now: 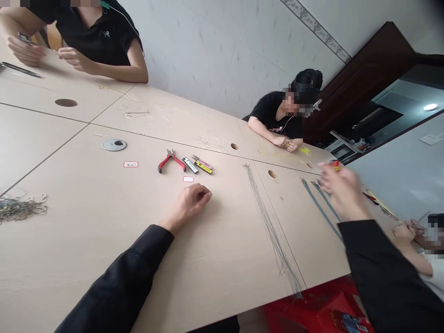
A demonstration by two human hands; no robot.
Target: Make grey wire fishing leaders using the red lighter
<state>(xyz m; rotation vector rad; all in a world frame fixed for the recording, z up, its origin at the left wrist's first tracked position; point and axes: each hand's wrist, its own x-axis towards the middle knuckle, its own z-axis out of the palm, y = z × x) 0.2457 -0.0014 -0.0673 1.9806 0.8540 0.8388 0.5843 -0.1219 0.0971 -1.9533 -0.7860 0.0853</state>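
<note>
My left hand rests on the pale wooden table with its fingers curled in, holding nothing I can see. A small white label lies just beyond it. My right hand is raised and blurred at the right, above some grey wire leaders. A small red object shows at its fingertips; whether the hand grips it I cannot tell. A long bundle of thin grey wires lies between my arms, reaching the table's near edge.
Red-handled pliers, a black-and-white cutter and a yellow one lie beyond my left hand. A pile of hooked wires sits far left. Three other people work around the table. Red crates stand below the edge.
</note>
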